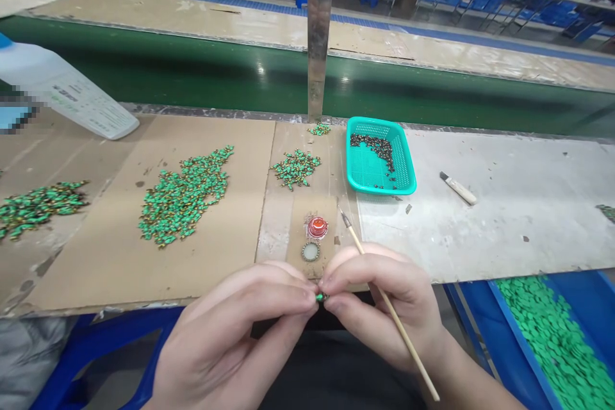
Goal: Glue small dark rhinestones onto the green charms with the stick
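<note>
A small green piece (319,297) with dark ends is pinched between the fingertips of my left hand (245,327) and my right hand (384,301), at the table's front edge. Across my right hand lies a thin wooden brush (398,323), its dark tip pointing up and away. Just beyond my fingertips, a cap with red paint (318,227) and a cap with pale contents (311,251) rest on the cardboard. A turquoise basket (408,170) farther back holds small dark beads.
Heaps of green pieces (185,198) lie on the left and middle cardboard. A white bottle (72,86) leans in at the left. A short brush (459,189) lies right. A metal post (318,32) rises behind; a blue tray (516,333) of green pieces sits lower right.
</note>
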{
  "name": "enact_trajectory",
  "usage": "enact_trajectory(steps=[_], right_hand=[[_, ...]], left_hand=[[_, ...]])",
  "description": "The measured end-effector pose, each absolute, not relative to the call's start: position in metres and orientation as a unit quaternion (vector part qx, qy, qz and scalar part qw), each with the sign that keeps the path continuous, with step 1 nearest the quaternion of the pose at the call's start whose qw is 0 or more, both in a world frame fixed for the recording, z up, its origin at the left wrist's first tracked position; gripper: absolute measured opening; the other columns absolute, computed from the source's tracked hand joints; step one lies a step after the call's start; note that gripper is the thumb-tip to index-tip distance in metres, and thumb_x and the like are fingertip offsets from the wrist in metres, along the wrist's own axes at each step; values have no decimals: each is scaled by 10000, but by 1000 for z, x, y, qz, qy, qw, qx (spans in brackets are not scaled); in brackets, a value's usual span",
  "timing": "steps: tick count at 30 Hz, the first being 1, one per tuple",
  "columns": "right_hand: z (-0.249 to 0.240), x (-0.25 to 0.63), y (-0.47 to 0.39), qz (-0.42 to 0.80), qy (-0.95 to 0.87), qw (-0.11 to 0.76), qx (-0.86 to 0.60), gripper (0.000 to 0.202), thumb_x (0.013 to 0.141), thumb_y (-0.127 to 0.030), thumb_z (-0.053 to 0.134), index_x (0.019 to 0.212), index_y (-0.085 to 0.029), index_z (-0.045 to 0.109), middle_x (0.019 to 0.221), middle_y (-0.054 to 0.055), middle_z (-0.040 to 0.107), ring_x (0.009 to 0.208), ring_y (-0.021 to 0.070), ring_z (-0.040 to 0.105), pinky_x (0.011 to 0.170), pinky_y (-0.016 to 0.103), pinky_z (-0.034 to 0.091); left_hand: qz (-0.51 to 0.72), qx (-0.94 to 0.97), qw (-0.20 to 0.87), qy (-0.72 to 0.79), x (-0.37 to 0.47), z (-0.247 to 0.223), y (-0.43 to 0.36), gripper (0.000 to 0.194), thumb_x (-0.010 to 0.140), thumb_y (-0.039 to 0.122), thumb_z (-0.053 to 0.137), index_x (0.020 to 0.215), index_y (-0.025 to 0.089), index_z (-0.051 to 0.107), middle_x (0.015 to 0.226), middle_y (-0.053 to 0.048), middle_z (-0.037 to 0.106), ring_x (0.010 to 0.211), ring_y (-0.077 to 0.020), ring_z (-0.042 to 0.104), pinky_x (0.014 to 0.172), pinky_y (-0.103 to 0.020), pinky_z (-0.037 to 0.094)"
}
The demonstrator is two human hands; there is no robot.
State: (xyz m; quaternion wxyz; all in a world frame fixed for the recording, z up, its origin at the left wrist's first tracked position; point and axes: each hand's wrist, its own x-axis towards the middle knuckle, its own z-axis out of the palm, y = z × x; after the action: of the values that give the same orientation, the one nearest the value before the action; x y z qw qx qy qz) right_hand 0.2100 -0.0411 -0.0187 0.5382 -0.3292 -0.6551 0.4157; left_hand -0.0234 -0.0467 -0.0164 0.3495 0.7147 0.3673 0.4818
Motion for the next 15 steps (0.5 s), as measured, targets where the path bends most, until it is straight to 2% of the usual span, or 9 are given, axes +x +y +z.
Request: enact_trajectory(steps=[7,15], right_hand=[[-16,211,-41,398,-675,523,-336,143,1054,-105,844,1082,-245,861,914,54,861,762,200,813,711,295,685],[-12,218,-45,407,-699,508,-295,252,1034,-40,864,1178,-247,861,1031,71,901,881,210,879,835,284,738]], left_hand=[[471,725,347,364,-28,-17,-47,454,985,-35,816,1198,355,908,1031,-10,925,925,-229,910,864,-290,744],[450,777,279,339,-39,-20,-58,556,938,-50,798,1296,361,909,1119,-29,969,1048,-272,951,966,-337,784]])
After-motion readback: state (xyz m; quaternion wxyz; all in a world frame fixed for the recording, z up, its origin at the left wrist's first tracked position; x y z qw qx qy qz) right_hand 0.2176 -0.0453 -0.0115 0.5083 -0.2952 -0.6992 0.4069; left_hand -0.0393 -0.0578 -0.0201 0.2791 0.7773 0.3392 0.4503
